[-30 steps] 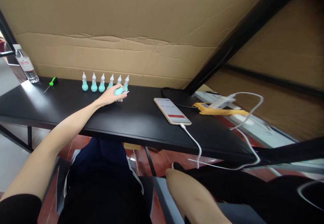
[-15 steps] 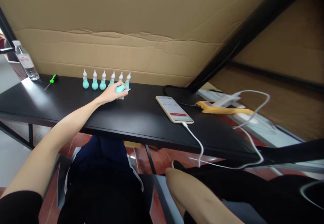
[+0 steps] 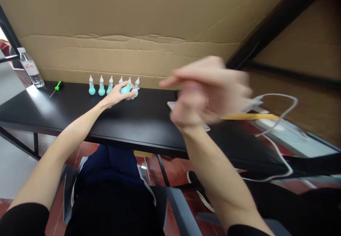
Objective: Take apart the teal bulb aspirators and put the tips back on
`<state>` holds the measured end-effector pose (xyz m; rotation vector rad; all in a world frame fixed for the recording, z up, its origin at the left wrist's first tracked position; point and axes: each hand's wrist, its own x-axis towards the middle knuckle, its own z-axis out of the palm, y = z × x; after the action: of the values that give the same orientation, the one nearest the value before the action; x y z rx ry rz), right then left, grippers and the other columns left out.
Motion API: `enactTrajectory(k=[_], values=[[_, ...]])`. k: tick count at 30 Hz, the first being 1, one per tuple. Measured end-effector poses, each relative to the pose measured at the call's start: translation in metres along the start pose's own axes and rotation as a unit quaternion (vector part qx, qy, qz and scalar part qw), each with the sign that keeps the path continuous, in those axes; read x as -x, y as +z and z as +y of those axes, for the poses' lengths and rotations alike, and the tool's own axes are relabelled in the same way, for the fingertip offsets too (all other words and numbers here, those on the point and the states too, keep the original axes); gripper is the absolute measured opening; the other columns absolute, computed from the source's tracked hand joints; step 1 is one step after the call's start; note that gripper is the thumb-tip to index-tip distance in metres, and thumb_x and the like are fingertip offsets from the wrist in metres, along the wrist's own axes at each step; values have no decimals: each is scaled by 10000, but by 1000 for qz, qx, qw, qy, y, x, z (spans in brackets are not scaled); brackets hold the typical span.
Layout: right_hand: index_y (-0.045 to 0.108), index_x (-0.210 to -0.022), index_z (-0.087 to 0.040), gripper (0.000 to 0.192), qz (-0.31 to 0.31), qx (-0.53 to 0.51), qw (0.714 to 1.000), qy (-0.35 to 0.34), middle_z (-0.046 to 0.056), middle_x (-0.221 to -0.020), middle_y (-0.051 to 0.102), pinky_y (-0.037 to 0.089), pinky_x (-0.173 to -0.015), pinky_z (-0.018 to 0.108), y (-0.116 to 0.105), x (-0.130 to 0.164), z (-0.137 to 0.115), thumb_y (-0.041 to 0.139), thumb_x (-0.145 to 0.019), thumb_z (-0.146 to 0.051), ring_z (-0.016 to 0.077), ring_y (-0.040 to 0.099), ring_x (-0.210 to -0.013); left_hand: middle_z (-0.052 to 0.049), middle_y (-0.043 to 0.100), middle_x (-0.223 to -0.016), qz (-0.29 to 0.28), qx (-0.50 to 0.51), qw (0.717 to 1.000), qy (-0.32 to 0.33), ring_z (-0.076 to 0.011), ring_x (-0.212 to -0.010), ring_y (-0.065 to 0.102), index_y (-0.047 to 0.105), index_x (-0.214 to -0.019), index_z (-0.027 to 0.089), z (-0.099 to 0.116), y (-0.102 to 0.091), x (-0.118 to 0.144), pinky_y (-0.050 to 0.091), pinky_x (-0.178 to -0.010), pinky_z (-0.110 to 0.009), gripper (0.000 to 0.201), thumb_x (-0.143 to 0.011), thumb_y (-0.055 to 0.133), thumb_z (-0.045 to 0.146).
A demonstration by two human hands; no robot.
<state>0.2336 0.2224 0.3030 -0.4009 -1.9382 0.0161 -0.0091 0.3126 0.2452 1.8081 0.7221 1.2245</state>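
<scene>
My left hand (image 3: 117, 94) grips a teal bulb with a white tip (image 3: 126, 88), held just above the black table (image 3: 80, 113) beside a row of several identical teal bulbs (image 3: 101, 87) standing upright along the cardboard wall. My right hand (image 3: 205, 92) is raised in front of me above the table's middle, blurred by motion, fingers loosely curled with nothing seen in them. It hides most of the phone (image 3: 171, 104) lying on the table.
A water bottle (image 3: 30, 68) and a green-handled screwdriver (image 3: 56, 87) sit at the table's far left. A yellow tool (image 3: 247, 116), a white charger with looping cable (image 3: 279, 102) and a white power strip (image 3: 282, 129) lie at the right. Cardboard (image 3: 149, 26) backs the table.
My right hand has risen from my lap to above the table, now covering the phone. My left hand has lifted the teal bulb slightly, closer to the row.
</scene>
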Motion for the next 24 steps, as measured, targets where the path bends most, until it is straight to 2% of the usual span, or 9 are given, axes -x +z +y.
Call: enactTrajectory(k=[2, 3, 6, 9, 14, 20, 24], values=[[881, -1204, -316, 485, 8, 35, 999, -31, 113, -1095, 824, 676, -1103, 666, 5, -10, 23, 545, -1295, -653, 349, 776, -1040, -19, 798, -938, 15, 4, 1000, 6, -174, -884, 791, 692, -1062, 228, 3, -3, -1, 615, -833, -320, 619, -864, 1065, 680], [886, -1154, -323, 489, -8, 50, 998, -41, 110, -1069, 811, 674, -1097, 680, 10, -15, 38, 569, -1276, -675, 361, 771, -1039, -7, 787, -944, 21, 6, 1000, 6, -169, -881, 785, 688, -1063, 236, 4, -4, -1, 617, -834, -318, 646, -849, 1072, 709], [891, -1222, -303, 457, -85, 50, 995, -28, 125, -1185, 805, 678, -1114, 669, 27, -18, 84, 677, -1211, -707, 379, 767, -1134, 19, 744, -956, 21, 16, 1000, 0, -155, -867, 762, 668, -1067, 249, 9, -9, -1, 635, -858, -323, 723, -792, 1104, 757], [897, -1245, -282, 445, -124, 10, 992, -7, 130, -1259, 817, 695, -1015, 569, 41, -9, 112, 728, -1193, -691, 333, 775, -1048, 18, 705, -956, 11, 11, 1000, 4, -166, -901, 770, 648, -1047, 244, 10, -13, -1, 649, -879, -332, 767, -753, 1136, 758], [918, -1117, -289, 383, -123, -39, 991, 41, 71, -1098, 841, 682, -922, 459, 49, -2, 116, 868, -1127, -669, 272, 766, -909, 3, 700, -942, 2, -1, 1000, 8, -212, -957, 798, 653, -1039, 233, 8, -20, -5, 687, -904, -374, 812, -696, 1173, 755], [947, -1056, -280, 345, -100, -97, 984, 110, 80, -1085, 884, 712, -914, 458, 57, 6, 110, 993, -1019, -620, 288, 816, -938, 17, 725, -936, 6, -14, 1000, -11, -167, -899, 765, 687, -1039, 220, 5, -28, -7, 669, -851, -305, 770, -647, 1206, 632], [951, -1024, -276, 357, -87, -119, 978, 150, 74, -1041, 888, 724, -906, 467, 64, 11, 109, 1034, -973, -620, 297, 833, -938, 7, 745, -992, -1, -10, 1000, -22, -169, -913, 795, 679, -1045, 209, 3, -28, -7, 677, -871, -314, 732, -643, 1194, 539]])
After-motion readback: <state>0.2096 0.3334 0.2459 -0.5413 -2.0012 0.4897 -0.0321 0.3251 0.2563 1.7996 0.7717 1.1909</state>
